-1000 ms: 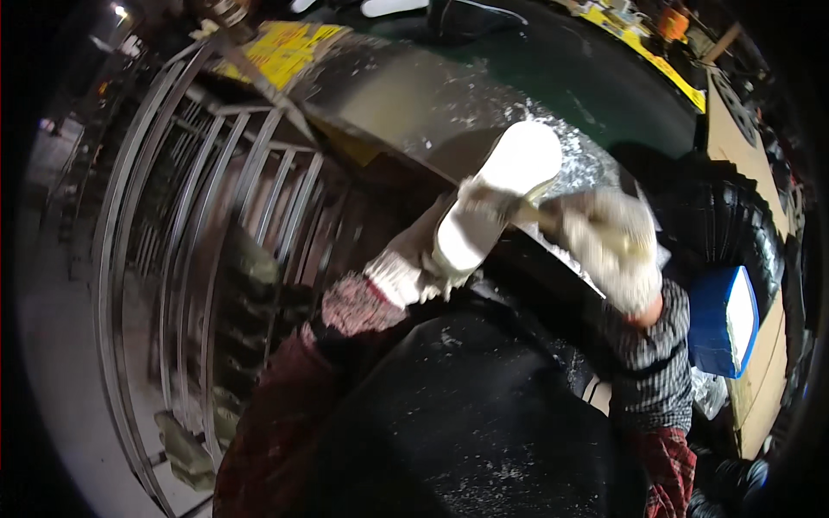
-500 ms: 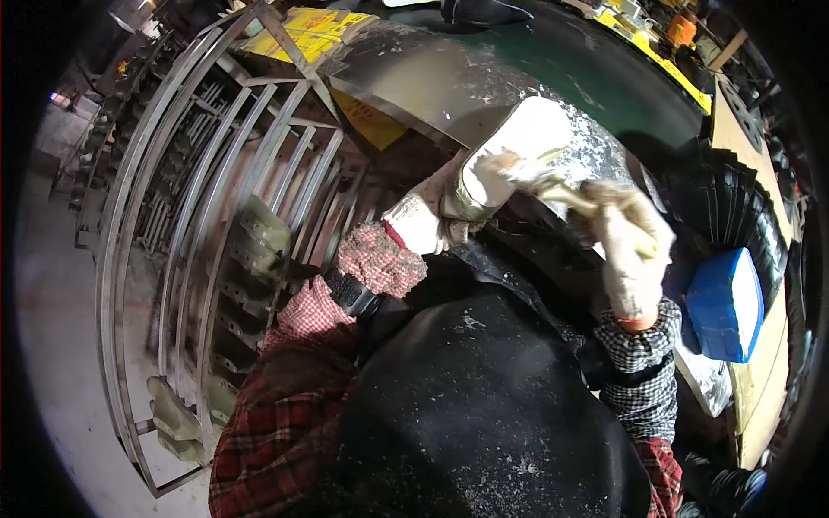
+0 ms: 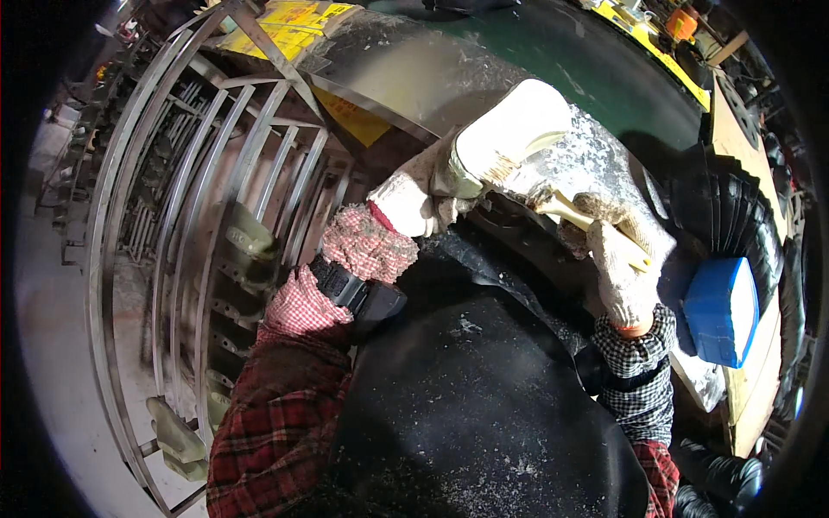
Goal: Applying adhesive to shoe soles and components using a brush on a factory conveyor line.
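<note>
My left hand (image 3: 408, 205), in a white knitted glove, is closed around a green shoe last (image 3: 456, 177). The broad underside of the last (image 3: 515, 125) faces up and looks bright white. My right hand (image 3: 623, 259), in a soiled white glove, grips a brush (image 3: 566, 210) by its pale yellow handle. The brush's head points left toward the near edge of the last. Glare there hides where the bristles end, so whether they touch I cannot tell.
On the left stands a metal rack (image 3: 186, 233) bearing several green lasts (image 3: 177, 436). A whitened work surface (image 3: 596, 155) lies beyond my hands. At right are a blue container (image 3: 721, 311) and a black ribbed hose (image 3: 721, 194). A black apron (image 3: 484, 388) covers my front.
The brush and my right hand have come slightly down and right, away from the white underside, and are less blurred. My left hand and the last have shifted slightly left.
</note>
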The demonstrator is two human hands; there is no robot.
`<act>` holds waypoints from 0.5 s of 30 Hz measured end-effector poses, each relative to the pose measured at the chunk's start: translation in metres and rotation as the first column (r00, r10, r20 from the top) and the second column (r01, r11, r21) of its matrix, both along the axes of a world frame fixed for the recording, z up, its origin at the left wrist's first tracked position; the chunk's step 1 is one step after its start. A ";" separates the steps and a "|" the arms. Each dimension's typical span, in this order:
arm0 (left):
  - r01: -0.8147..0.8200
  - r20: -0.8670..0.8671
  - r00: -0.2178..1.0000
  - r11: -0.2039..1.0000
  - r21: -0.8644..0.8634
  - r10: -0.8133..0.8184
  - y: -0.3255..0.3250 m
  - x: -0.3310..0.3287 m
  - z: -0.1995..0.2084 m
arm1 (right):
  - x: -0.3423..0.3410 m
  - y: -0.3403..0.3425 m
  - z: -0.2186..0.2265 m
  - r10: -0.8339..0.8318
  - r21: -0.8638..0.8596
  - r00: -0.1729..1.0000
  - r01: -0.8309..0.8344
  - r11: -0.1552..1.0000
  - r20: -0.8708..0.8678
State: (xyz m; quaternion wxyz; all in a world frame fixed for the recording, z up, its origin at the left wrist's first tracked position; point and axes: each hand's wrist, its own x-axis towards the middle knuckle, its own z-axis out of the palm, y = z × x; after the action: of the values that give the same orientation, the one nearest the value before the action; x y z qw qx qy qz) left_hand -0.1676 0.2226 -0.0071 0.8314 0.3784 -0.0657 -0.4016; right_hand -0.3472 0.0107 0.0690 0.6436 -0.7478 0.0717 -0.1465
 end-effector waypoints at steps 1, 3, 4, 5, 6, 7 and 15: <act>-0.020 0.037 0.999 1.000 -0.001 0.020 -0.002 -0.001 0.000 | 0.000 -0.001 -0.001 0.011 -0.092 1.000 -0.009 0.996 0.016; -0.040 0.070 0.997 0.999 -0.004 0.040 -0.001 -0.001 -0.002 | -0.003 -0.008 -0.003 0.004 0.130 0.999 0.001 0.992 -0.037; 0.008 0.033 0.999 0.999 -0.034 -0.007 0.003 0.000 -0.003 | -0.002 -0.008 -0.004 0.010 0.351 0.996 0.021 0.936 -0.086; 0.055 -0.003 0.998 0.996 -0.065 -0.055 0.006 0.001 -0.004 | -0.002 -0.004 -0.002 0.012 0.355 0.996 0.021 0.935 -0.090; 0.067 -0.005 0.998 0.996 -0.059 -0.067 0.007 0.002 -0.006 | -0.001 0.005 0.003 -0.029 0.160 0.999 0.033 0.987 -0.028; 0.074 -0.005 0.997 0.995 -0.064 -0.074 0.007 0.002 -0.006 | -0.001 0.010 0.005 -0.055 -0.043 0.998 0.056 0.997 0.041; 0.154 0.023 0.988 0.986 -0.058 -0.153 0.002 0.007 -0.006 | -0.019 -0.004 -0.010 -0.146 0.018 0.984 0.148 0.989 -0.105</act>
State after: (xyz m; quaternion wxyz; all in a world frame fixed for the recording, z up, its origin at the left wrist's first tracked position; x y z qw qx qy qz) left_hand -0.1603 0.2244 -0.0135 0.8083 0.3509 -0.1143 -0.4589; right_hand -0.3658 0.0065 0.0589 0.6361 -0.7386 0.1619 -0.1536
